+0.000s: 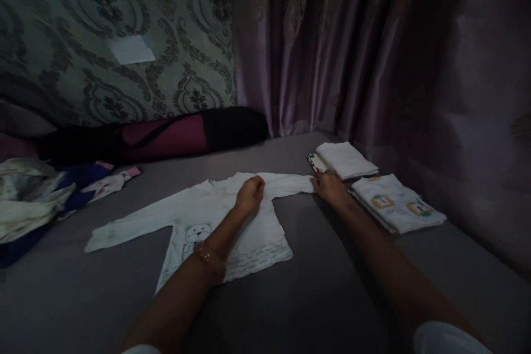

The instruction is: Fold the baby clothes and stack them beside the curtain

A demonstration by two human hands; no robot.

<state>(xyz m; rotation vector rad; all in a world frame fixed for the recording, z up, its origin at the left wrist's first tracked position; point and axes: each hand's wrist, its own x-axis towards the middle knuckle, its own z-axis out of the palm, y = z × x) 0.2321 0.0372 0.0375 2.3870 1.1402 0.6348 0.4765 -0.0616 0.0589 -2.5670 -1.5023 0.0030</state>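
Observation:
A white long-sleeved baby shirt [244, 232] lies spread on the grey bed sheet, with a bear drawing on its front and small lettering along the hem. My left hand [250, 193] is closed at the shoulder by the right-hand sleeve, its fingertips pressed together on the fabric. At the far end of that sleeve, my right hand [329, 188] grips the cuff, and the sleeve stretches straight between both hands. The other sleeve [133, 224] extends flat toward the left. My left forearm covers part of the shirt front.
Folded white clothes [347, 160] and a folded lion-print garment [398, 203] lie beyond my right hand. A loose heap of clothes [33, 193] is at the left. Along the patterned wall rests a long black and maroon bag [174, 135]. Purple curtains [307, 50] hang at the right.

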